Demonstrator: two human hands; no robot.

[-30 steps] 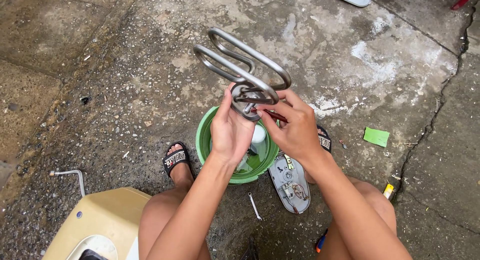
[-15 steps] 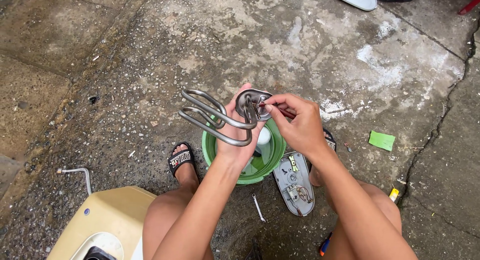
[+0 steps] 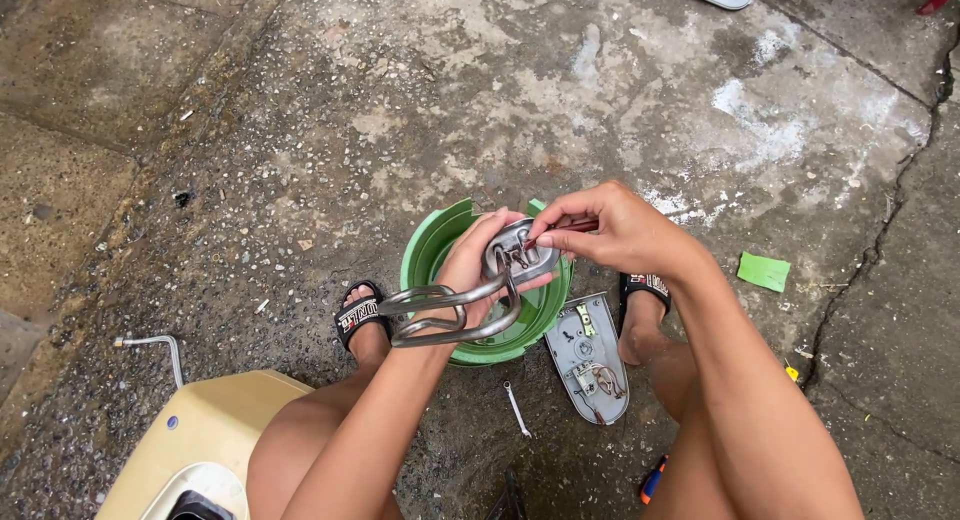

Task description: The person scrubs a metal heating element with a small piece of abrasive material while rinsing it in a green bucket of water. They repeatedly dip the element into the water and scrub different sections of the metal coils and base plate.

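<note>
My left hand (image 3: 478, 265) clamps the heating element (image 3: 470, 300); right hand (image 3: 615, 230) pinches a screwdriver (image 3: 572, 226), which could slip off the flange.

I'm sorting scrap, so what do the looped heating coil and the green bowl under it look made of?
Heating coil: likely bare metal, steel perhaps, judging by its grey, dull sheen and bent tube loops. Green bowl: probably plastic, given its uniform bright colour, thin rim and soft gloss.
</note>
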